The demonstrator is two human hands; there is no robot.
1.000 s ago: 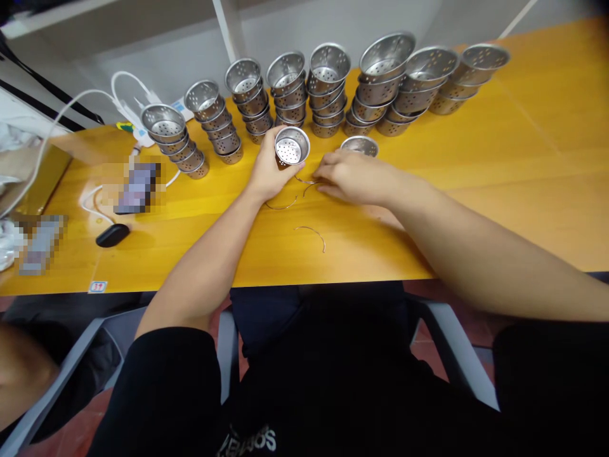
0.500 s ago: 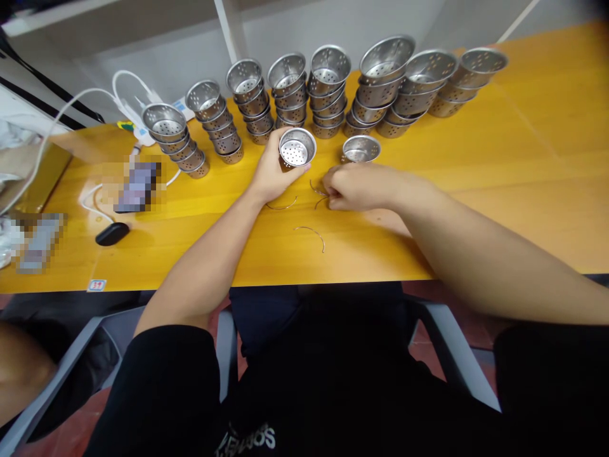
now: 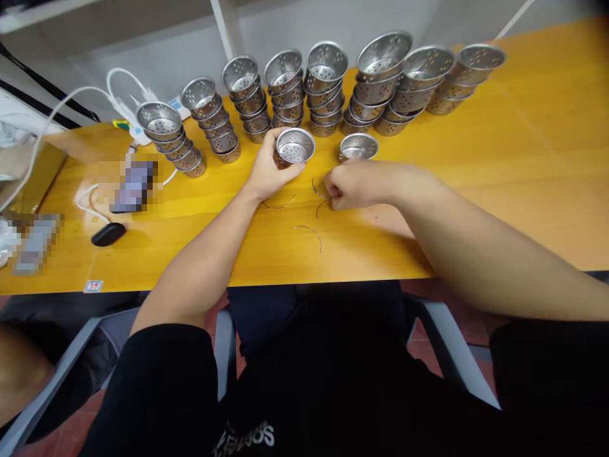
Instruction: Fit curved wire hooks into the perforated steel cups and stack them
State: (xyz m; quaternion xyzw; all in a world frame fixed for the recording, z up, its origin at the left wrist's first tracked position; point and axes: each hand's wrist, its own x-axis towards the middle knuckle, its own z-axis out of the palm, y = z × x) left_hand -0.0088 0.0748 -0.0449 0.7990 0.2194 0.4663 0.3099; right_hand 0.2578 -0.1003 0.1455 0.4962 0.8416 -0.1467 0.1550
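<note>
My left hand is wrapped round a perforated metal cup, its open mouth facing up. To the right, my right hand is closed, with a thin curved wire sticking out from its fingertips. Another curved wire shows beside those fingertips; whether it is held or lies on the table I cannot tell. One more wire lies on the table nearer to me, and another lies beside my left wrist. A single cup stands just behind my right hand.
Several stacks of perforated cups line the back of the yellow table. On the left are a blurred phone, white cables, a black oval object and a second blurred device. A person's bare limb shows at the lower left.
The wire at my right fingertips has turned a little, its free end now pointing more toward me. My left hand still holds the cup. The whole view has shifted slightly.
</note>
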